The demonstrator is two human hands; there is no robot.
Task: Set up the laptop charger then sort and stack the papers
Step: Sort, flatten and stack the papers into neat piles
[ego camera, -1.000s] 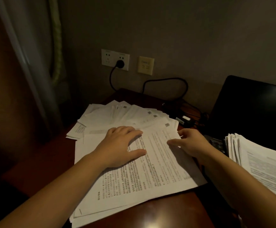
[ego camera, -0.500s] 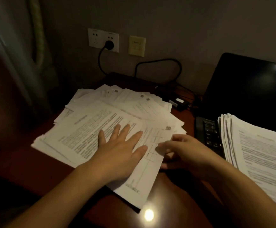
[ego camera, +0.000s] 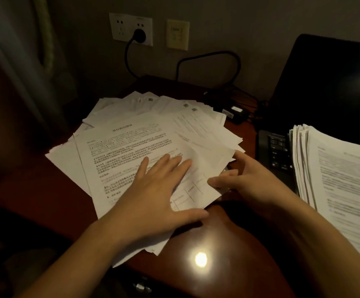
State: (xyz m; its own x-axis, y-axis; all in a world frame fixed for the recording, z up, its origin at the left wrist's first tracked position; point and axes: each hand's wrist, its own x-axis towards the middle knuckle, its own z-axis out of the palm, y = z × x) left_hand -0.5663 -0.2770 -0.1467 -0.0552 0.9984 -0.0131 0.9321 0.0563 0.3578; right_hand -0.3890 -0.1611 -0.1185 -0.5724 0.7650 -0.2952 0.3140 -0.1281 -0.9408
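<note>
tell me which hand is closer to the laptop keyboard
Right. The right hand is at the right edge of the loose papers, just left of the keyboard; the left hand lies flat on those papers, farther left.

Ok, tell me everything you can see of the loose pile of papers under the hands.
The loose pile is white printed sheets, fanned and askew on the wooden desk, left of the laptop. The top sheet bears a title and dense text; sheets behind it show small square codes. The left hand lies flat on top, fingers straight; the right hand grips its right edge, thumb on top.
</note>
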